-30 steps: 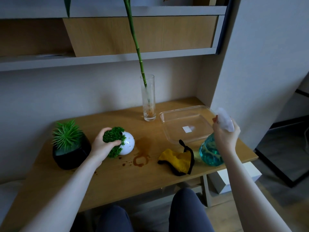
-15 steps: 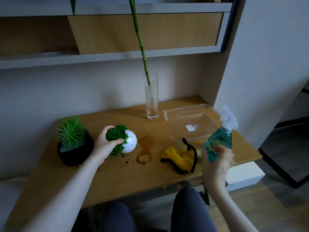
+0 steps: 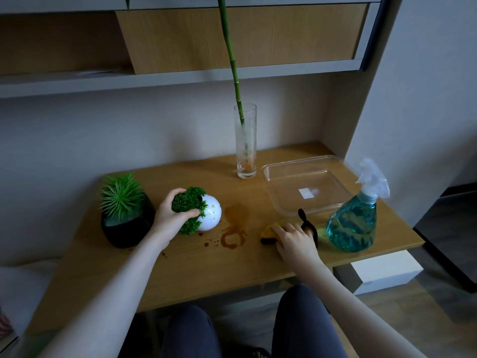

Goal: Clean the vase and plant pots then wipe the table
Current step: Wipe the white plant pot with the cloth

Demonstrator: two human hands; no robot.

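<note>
A round white plant pot (image 3: 212, 215) lies tipped on its side on the wooden table (image 3: 206, 264), and my left hand (image 3: 169, 215) grips its green plant. My right hand (image 3: 294, 241) rests on the yellow cloth with black trim (image 3: 269, 229), fingers curled over it. A black pot with a spiky green plant (image 3: 126, 218) stands at the left. The tall glass vase (image 3: 245, 143) with a bamboo stem stands at the back. Brown stains (image 3: 233, 226) mark the table between the white pot and the cloth.
A teal spray bottle (image 3: 353, 223) stands at the table's right edge. A clear plastic tray (image 3: 333, 161) lies behind it. Shelves hang above, a wall closes the right side, and a white box (image 3: 387, 270) sits on the floor under the table's right end.
My right hand let go of the spray bottle, which now stands on the table, and moved left onto the yellow cloth. My left hand stayed on the white pot's plant.
</note>
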